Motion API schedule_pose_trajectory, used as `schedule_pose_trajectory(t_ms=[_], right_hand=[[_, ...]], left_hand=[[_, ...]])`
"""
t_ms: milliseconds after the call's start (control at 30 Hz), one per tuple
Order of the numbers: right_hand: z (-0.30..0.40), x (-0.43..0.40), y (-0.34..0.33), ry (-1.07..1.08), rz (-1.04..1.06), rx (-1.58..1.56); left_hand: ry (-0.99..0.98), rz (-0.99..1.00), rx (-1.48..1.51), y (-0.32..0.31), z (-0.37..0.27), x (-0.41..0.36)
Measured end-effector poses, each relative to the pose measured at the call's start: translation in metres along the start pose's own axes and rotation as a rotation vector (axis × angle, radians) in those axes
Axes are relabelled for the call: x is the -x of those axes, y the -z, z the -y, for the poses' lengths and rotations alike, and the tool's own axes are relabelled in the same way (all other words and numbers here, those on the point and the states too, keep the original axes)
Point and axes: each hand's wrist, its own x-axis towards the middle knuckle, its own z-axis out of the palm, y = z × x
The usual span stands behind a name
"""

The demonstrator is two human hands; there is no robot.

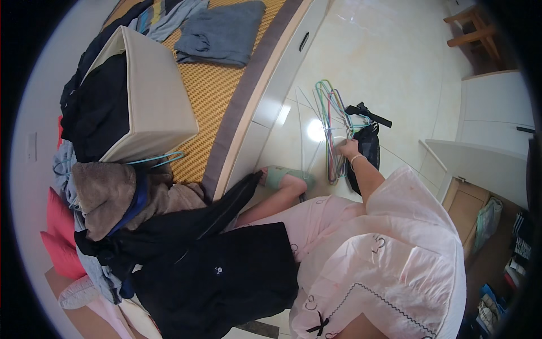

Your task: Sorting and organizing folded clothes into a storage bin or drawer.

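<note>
My right hand (349, 149) reaches down to the tiled floor, its fingers closed on a bundle of coloured wire clothes hangers (329, 127). Against the wrist lies a black mesh bag (367, 140) with a black strap (374, 116). A pale wire hanger (301, 131) lies to the left of the bundle. My left hand is out of view. A black jacket (220, 271) with a small white emblem spreads beside my lap, one sleeve stretching toward the bed edge.
On the bed's woven mat (211, 91) stand a cream fabric storage box (159, 89) holding dark clothing, and folded grey trousers (222, 34). A brown fleece garment (106, 190) and a blue hanger (163, 158) lie nearby. An open cabinet door (487, 165) juts out at right; a wooden stool (476, 36) stands beyond.
</note>
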Motion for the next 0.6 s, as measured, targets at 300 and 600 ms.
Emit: schedule_pose_trajectory(t_ms=[300, 600], right_hand=[[0.033, 0.016, 0.031, -0.276, -0.058, -1.427], [0.050, -0.013, 0.010, 0.215, 0.131, -0.379]], left_hand=[[0.148, -0.063, 0.205, 0.001, -0.015, 0.005], [0.208, 0.093, 0.325, 0.002, -0.018, 0.012]])
